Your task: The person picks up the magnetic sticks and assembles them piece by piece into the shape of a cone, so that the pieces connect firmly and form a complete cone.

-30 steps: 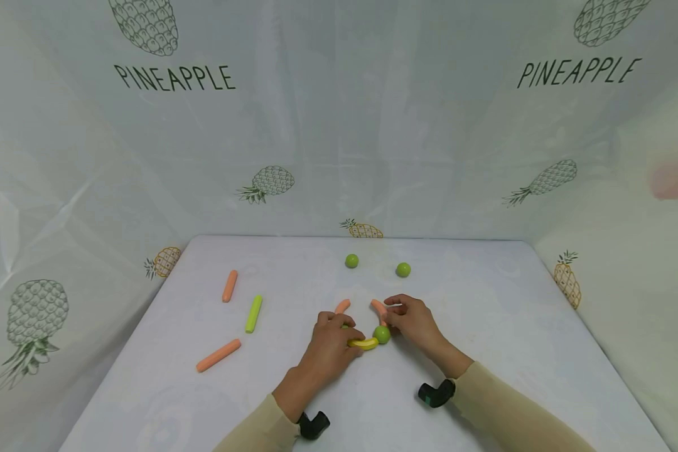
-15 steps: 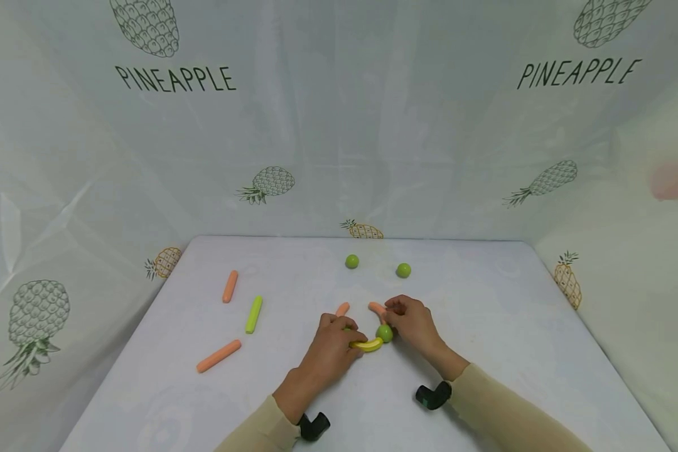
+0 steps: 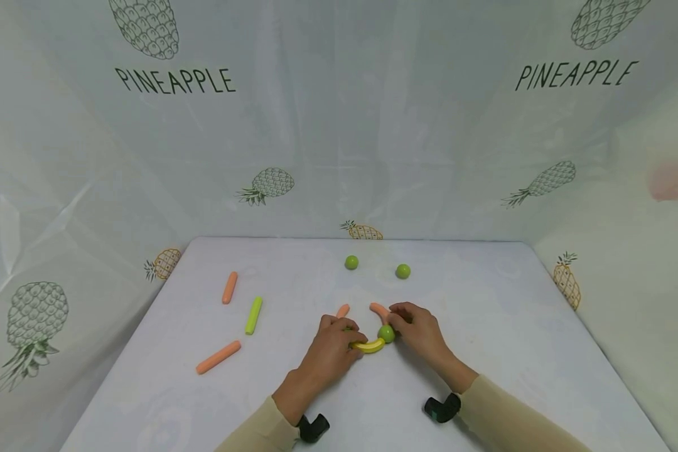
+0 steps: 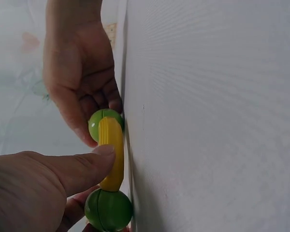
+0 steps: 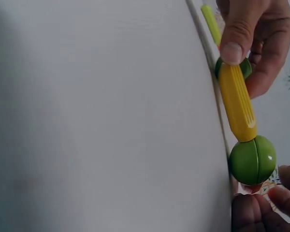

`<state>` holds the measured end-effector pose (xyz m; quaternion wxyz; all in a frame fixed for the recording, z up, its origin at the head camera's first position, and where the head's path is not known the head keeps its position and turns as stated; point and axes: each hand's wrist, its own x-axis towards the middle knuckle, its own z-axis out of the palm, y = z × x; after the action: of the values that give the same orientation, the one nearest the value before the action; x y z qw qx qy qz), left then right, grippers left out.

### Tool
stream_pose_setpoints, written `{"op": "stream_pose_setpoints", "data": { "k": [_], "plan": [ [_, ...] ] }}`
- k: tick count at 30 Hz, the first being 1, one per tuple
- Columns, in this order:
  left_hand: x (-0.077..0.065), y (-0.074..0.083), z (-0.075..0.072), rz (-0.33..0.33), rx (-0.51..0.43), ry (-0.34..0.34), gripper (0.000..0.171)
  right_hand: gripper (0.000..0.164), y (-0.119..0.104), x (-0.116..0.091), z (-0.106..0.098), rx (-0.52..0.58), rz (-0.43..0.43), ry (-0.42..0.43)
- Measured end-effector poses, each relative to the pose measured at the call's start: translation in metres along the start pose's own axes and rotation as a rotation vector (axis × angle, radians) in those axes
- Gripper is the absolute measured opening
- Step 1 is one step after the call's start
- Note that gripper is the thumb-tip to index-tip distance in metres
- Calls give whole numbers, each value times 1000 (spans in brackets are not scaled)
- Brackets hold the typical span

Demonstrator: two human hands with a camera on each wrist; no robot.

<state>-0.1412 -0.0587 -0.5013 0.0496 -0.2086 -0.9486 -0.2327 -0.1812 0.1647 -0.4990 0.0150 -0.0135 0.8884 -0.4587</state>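
My left hand [image 3: 330, 345] has its thumb on a yellow toy banana [image 3: 371, 346] and its fingers around a green ball [image 4: 108, 210], mostly hidden in the head view. The banana's other end meets a second green ball [image 3: 387, 333]. My right hand [image 3: 420, 333] is beside that ball, its thumb and fingertips at the lower end of a curved orange sausage-like stick [image 3: 378, 310], which they partly hide. Another orange stick [image 3: 343, 310] sticks out beyond my left fingers. Together the pieces form a rough U on the white table.
Two green balls [image 3: 351, 262] lie farther back on the white table [image 3: 486, 301]. To the left are two orange sticks [image 3: 218, 358] and a light green stick [image 3: 253, 315]. A pineapple-printed curtain [image 3: 339, 125] hangs behind and along the sides.
The banana's right end and the green ball beside it have shifted slightly right. The right orange stick has tilted left, and my right hand has moved a little right and nearer me.
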Motion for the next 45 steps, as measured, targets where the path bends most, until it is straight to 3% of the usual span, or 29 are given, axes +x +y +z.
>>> {"op": "stream_pose_setpoints", "data": {
  "k": [4,10,18,30,38,45],
  "plan": [
    [-1,-2,-1,-10,-39,7,23,26,8,-12,-3,20,-44,-15],
    [3,-15,-4,-77,-151,15,24,29,15,-20,-1,9,-106,-63],
    [21,-31,-24,-157,-277,100,23,28,16,-19,1,-39,-111,-33],
    [66,-62,-38,-262,-364,153,27,26,15,-20,0,-42,-115,-41],
    [102,-73,-35,-293,-474,130,32,25,18,-19,-1,-28,-118,-48],
    [129,-79,-27,-304,-508,78,40,26,19,-20,-1,-14,-135,-57]
  ]
}}
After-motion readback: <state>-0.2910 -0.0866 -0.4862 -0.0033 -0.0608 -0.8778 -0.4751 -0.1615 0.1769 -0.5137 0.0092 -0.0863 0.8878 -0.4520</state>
